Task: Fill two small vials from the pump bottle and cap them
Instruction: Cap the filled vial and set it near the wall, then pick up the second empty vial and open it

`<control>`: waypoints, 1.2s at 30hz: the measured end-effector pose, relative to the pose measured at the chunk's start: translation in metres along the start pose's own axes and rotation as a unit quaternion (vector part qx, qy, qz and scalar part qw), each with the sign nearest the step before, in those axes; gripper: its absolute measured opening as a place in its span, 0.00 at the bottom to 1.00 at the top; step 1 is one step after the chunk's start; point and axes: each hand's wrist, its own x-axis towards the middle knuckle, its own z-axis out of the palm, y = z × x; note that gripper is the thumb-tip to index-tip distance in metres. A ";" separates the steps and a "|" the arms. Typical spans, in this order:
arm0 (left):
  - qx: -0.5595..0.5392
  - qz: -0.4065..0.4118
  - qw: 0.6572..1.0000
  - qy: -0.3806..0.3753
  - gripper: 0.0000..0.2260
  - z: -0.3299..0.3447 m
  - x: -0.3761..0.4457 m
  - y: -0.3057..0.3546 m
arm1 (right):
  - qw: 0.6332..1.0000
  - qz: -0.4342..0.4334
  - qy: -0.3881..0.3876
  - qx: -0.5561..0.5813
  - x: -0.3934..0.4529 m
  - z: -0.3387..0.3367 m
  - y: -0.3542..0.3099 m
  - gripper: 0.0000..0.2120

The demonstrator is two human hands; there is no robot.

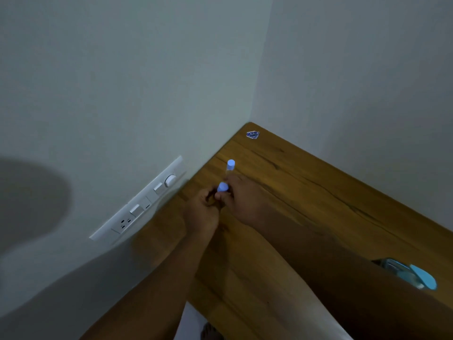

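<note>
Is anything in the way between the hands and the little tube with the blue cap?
No, nothing visible is in the way. Both the left hand and the right hand are already on the nearer vial. The second capped vial stands just behind them on the wooden table.

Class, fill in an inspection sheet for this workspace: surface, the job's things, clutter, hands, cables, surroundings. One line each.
Surface: wooden table set in a wall corner.
Job's things: far vial upright with blue cap on; near vial, blue-capped, between both hands; pump bottle at right, partly hidden by the arm.
Clutter: small sticker near the corner.
Hands: left hand and right hand both grip the near vial.
Cables: nothing seen.
Surroundings: grey walls; socket and switch panel.
</note>
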 end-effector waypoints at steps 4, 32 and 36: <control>-0.011 -0.037 0.999 0.007 0.16 0.006 0.027 -0.010 | 0.994 0.058 0.032 0.089 0.013 0.018 0.019 0.33; 0.098 0.184 0.978 0.027 0.24 -0.016 -0.033 -0.019 | 0.994 0.094 0.046 -0.015 0.070 0.001 0.046 0.10; 0.071 0.162 0.984 -0.034 0.21 -0.001 -0.061 0.029 | 0.995 0.079 0.060 -0.012 0.009 -0.031 0.041 0.09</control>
